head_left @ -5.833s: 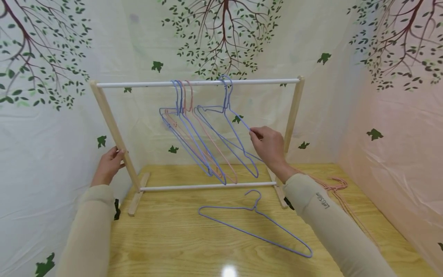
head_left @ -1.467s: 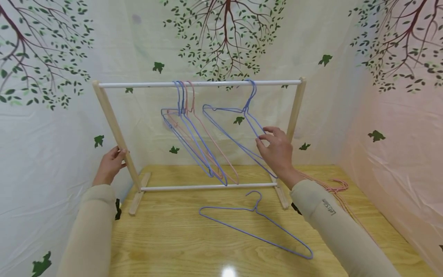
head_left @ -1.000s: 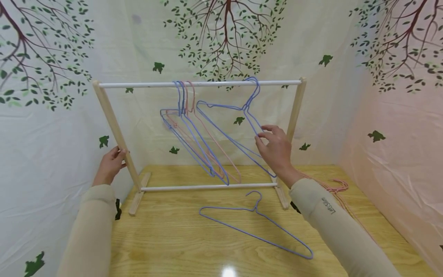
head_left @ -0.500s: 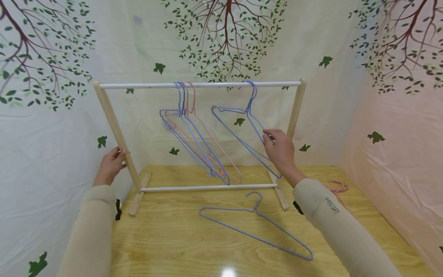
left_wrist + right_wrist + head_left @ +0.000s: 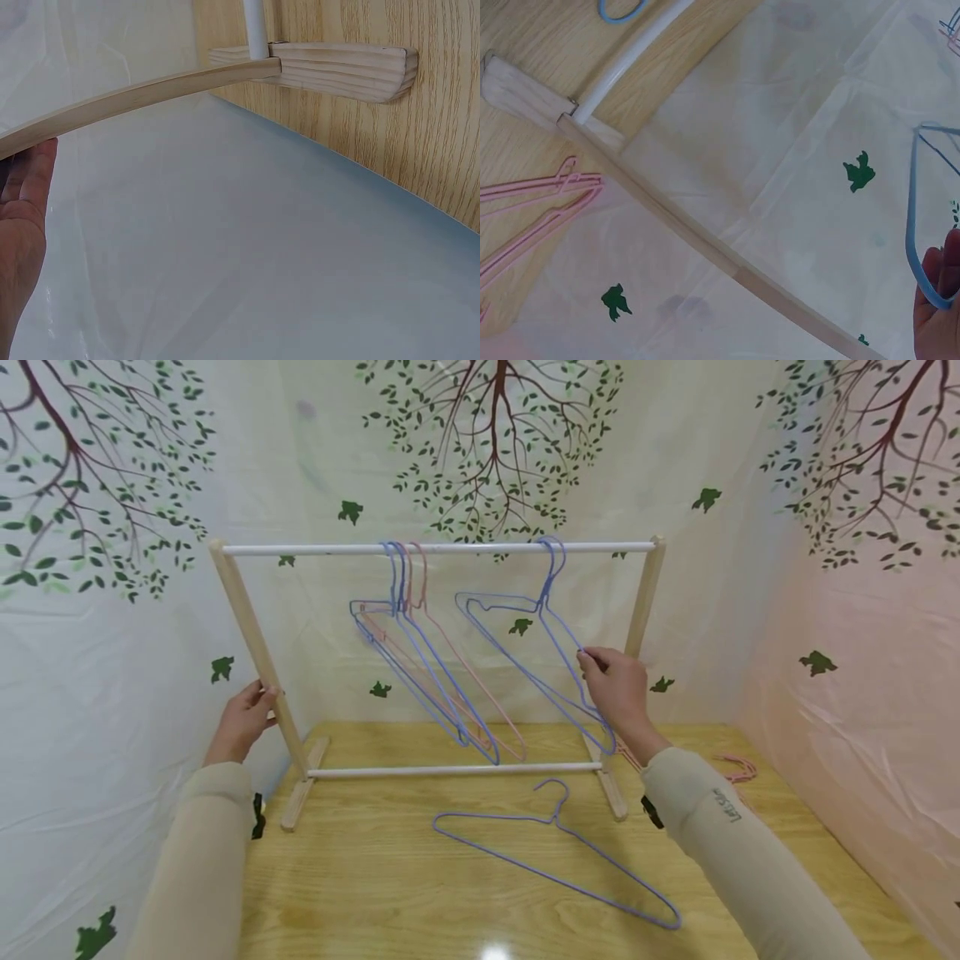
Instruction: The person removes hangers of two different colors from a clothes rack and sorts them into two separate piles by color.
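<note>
A small clothes rack has wooden uprights and a white top bar (image 5: 315,550). My left hand (image 5: 243,718) grips the left upright (image 5: 251,627), thumb in front; in the left wrist view its fingers lie against the wood. Two blue wire hangers (image 5: 542,607) hang close together right of the bar's middle. On a sloping shoulder there my right hand (image 5: 619,690) pinches with thumb and fingers. The right wrist view shows blue hanger wire (image 5: 911,217) running into those fingers. Further left on the bar hangs a group of blue and pink hangers (image 5: 474,675).
In front of the rack a single blue hanger (image 5: 555,819) lies flat on the wood-grain table (image 5: 360,868). Several pink hangers (image 5: 540,225) lie on the table beyond the right upright, partly hidden by my right sleeve (image 5: 697,802) in the head view.
Since the oldest frame, the two blue hangers have slid right along the bar, and my right hand went with them. Its fingers were spread a second ago and now pinch. My left hand stays put.
</note>
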Tool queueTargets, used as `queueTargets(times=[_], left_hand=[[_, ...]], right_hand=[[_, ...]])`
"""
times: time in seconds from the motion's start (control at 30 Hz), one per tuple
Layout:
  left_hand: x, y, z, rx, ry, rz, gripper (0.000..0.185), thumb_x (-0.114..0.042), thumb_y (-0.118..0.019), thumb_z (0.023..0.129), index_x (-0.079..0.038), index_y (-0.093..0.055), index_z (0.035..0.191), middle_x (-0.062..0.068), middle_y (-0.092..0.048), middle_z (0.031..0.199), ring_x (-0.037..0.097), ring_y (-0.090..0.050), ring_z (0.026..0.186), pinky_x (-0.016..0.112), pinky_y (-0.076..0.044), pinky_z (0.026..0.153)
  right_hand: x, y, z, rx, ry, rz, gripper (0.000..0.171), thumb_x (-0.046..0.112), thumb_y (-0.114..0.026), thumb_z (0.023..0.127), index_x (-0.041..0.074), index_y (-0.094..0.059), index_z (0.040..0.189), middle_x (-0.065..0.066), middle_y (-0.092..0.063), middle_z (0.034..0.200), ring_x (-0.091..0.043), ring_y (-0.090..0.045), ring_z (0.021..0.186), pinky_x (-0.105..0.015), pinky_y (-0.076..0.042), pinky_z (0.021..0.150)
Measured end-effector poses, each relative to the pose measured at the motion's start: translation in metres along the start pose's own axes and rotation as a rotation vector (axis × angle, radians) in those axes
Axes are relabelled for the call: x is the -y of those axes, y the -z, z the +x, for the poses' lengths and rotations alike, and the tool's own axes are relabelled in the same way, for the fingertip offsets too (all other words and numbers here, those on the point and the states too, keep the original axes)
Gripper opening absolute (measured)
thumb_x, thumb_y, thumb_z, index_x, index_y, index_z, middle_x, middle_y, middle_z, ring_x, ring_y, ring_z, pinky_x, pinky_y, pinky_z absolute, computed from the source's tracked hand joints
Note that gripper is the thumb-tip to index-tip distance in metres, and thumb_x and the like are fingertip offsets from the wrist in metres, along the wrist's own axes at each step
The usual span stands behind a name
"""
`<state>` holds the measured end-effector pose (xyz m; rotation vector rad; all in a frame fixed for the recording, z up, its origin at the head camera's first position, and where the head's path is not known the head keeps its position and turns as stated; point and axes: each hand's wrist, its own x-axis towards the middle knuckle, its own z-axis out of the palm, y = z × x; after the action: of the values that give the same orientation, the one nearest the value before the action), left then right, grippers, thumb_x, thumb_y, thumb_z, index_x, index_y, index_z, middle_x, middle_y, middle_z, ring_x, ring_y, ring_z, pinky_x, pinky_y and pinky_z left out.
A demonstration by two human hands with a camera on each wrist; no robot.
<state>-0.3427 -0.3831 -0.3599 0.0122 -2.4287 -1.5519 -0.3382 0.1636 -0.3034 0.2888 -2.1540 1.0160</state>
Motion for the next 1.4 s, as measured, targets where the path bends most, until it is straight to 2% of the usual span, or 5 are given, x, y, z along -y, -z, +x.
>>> queueTargets(times=[0.27,0.57,0.8,0.93,1.4], left_hand=[[0.001,0.001,-0.003,0.000,-0.022,0.017,0.056,-0.030,-0.033,0.109,0.003,-0.026,0.154,0.032,-0.045,0.138,0.031,-0.049,0.121,0.032,-0.053,0.095],[-0.002,0.000,-0.006,-0.007,-0.042,0.018,0.054,-0.028,-0.034,0.109,0.007,-0.030,0.151,0.033,-0.046,0.135,0.025,-0.052,0.116,0.016,-0.052,0.082],[-0.003,-0.001,-0.005,0.003,-0.019,0.011,0.055,-0.030,-0.033,0.109,0.003,-0.028,0.153,0.032,-0.045,0.138,0.030,-0.048,0.121,0.032,-0.052,0.095],[-0.003,-0.001,-0.002,0.008,-0.002,0.002,0.056,-0.032,-0.033,0.109,0.000,-0.025,0.155,0.030,-0.044,0.141,0.036,-0.044,0.127,0.042,-0.048,0.102],[-0.001,0.002,0.000,0.004,-0.024,0.006,0.055,-0.030,-0.034,0.109,0.004,-0.029,0.152,0.031,-0.045,0.139,0.027,-0.049,0.120,0.021,-0.052,0.087]], right_hand=[[-0.010,-0.002,0.003,-0.055,0.107,0.052,0.017,0.009,-0.070,0.093,-0.003,-0.076,0.103,-0.016,-0.073,0.088,-0.028,-0.070,0.075,-0.008,-0.042,0.064],[-0.029,-0.012,0.008,-0.127,0.236,0.176,0.010,-0.005,-0.068,0.089,-0.010,-0.073,0.096,-0.019,-0.071,0.080,-0.025,-0.067,0.068,-0.002,-0.045,0.065],[-0.035,-0.025,0.004,-0.121,0.138,0.263,0.012,-0.005,-0.064,0.092,-0.013,-0.070,0.099,-0.023,-0.070,0.081,0.013,-0.055,0.068,-0.005,-0.047,0.062],[-0.036,-0.028,0.003,-0.122,0.115,0.288,0.012,-0.004,-0.063,0.094,-0.013,-0.069,0.097,-0.024,-0.069,0.081,0.010,-0.056,0.068,-0.006,-0.047,0.061],[-0.038,-0.029,0.001,-0.114,0.041,0.312,0.012,-0.002,-0.060,0.096,-0.012,-0.066,0.101,-0.027,-0.068,0.088,0.010,-0.056,0.069,-0.007,-0.048,0.062]])
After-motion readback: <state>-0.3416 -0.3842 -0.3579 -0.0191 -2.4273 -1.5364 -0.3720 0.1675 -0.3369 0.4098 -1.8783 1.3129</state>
